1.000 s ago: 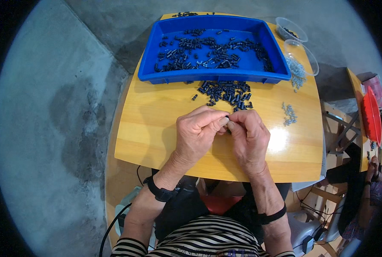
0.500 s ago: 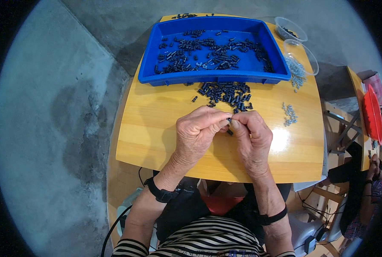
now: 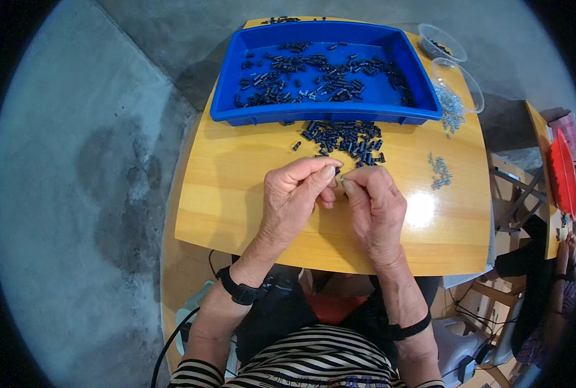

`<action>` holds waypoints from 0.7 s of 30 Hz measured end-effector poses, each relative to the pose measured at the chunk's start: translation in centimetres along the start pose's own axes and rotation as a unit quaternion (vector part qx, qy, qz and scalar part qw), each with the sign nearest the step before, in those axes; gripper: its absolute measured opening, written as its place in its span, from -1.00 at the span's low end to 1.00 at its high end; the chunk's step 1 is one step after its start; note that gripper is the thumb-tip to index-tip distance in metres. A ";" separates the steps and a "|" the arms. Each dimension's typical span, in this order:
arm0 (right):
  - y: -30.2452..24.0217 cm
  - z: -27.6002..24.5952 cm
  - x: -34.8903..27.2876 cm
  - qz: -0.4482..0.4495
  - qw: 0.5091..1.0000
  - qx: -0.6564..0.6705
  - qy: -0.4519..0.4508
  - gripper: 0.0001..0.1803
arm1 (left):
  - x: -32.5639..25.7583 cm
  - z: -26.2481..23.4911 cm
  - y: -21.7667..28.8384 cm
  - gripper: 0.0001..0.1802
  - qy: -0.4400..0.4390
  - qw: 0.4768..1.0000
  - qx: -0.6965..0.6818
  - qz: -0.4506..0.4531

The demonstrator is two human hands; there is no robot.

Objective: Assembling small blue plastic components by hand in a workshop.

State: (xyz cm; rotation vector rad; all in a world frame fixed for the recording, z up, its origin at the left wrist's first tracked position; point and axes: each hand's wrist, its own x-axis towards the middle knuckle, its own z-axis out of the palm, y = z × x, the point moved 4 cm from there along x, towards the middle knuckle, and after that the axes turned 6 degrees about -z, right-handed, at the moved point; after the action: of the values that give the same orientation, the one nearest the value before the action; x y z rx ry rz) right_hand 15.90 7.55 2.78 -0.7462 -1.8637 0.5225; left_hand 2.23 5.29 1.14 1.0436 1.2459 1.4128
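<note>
My left hand (image 3: 290,198) is closed in a pinch above the table, thumb against forefinger. A small black plastic part (image 3: 337,171) shows at its fingertips. Close beside it, my right hand (image 3: 376,205) is also pinched, a small gap between the two sets of fingertips. Whatever the right fingers hold is too small to make out. Just beyond both hands lies a loose pile of small black plastic parts (image 3: 347,138). One black part (image 3: 296,146) rests apart, left of the pile. Small silvery pieces (image 3: 440,172) lie scattered to the right.
Behind the pile stands a blue tray (image 3: 327,118) with many black parts in it. At the table's right edge, a clear tub (image 3: 477,97) lies near spilled silvery pieces; another clear bowl (image 3: 455,43) stands behind. A co-worker's arm (image 3: 562,265) and a red basin (image 3: 563,171) are far right.
My fingertips, together before, are now slightly apart. The left hand has lifted a little away with the black part, and the right hand has shifted slightly left.
</note>
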 end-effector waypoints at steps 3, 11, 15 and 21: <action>0.2 -0.2 0.2 0.030 0.999 0.034 0.007 -0.91 | 0.1 -0.2 -0.2 -0.82 -0.007 1.000 -0.011 -0.019; 2.0 -0.1 -1.2 0.195 0.955 0.223 0.025 -0.94 | 0.3 0.5 -0.1 -0.80 -0.063 0.998 -0.002 0.010; 0.9 -0.7 -1.3 0.286 0.883 0.371 0.038 -0.93 | 0.1 0.7 0.6 -0.82 -0.087 0.996 -0.018 0.031; 0.7 -1.2 -2.3 0.303 0.867 0.393 0.039 -0.92 | -0.8 0.5 0.8 -0.85 -0.114 0.991 -0.016 0.064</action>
State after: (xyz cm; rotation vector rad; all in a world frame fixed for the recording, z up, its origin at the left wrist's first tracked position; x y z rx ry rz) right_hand 17.88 6.41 1.29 -0.7451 -1.1280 1.5148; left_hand 2.78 4.54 2.02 1.2433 1.0038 1.3614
